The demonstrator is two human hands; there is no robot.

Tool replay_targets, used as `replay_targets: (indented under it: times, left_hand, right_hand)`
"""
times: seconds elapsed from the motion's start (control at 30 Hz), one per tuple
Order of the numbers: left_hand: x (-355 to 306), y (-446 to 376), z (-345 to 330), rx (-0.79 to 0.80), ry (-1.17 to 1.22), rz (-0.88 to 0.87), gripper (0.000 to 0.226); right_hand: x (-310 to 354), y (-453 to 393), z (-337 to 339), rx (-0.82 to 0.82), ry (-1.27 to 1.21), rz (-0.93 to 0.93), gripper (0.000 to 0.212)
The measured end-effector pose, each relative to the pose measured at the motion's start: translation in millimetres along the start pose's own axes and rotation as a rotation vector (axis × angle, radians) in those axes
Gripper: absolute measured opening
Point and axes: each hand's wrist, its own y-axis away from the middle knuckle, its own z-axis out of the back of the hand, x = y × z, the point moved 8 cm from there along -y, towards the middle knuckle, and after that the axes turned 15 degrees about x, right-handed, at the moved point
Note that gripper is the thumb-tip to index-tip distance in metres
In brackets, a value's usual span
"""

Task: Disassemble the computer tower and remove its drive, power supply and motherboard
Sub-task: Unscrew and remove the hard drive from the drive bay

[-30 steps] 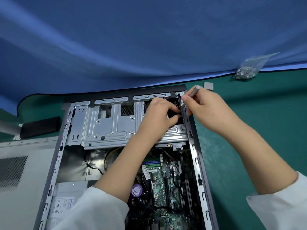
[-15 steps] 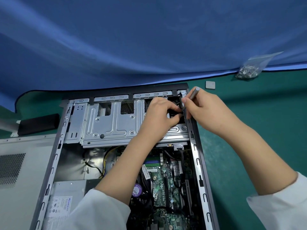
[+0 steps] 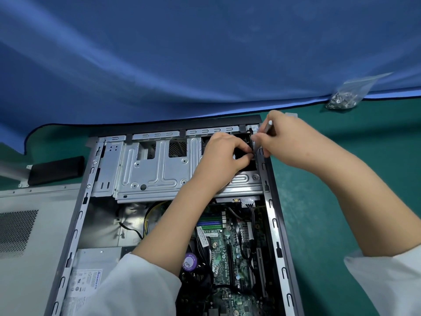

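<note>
Both hands busy at tower corner: right gripping screwdriver, left pinching something small. Stiff steel cage, probably sharp-edged; best held by flanges.

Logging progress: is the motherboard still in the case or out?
In: the motherboard lies inside the case, with cables running over it.

Both hands crowd the case's far right corner; drive cage blocks left of them, green tabletop open right
</note>
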Motion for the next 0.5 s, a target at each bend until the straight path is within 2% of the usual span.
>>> replay_targets:
  times: [0.17,0.27,0.3,0.37,0.43,0.5]
  left_hand:
    - [-10,-7,4,0.081,-0.146,-0.006,0.007]
    - [-15,-10,3,0.13,-0.256,-0.01,0.009]
    - [-15,-10,2,0.136,-0.285,-0.01,0.01]
    - [-16,-9,3,0.121,-0.289,-0.014,0.008]
    - [-17,-8,4,0.107,-0.282,-0.016,0.007]
    - [-18,-7,4,0.104,-0.275,-0.009,0.018]
  right_hand:
    - [4,-2,8,0.035,0.039,-0.023,0.018]
    - [10,-1,11,-0.063,0.126,-0.048,0.029]
    - [13,-1,12,-0.105,0.194,-0.045,0.03]
    - [17,-1,12,-0.133,0.249,-0.027,0.017]
    - [16,-1,8,-0.061,0.194,-0.022,0.013]
    - [14,0,5,0.003,0.151,-0.036,0.017]
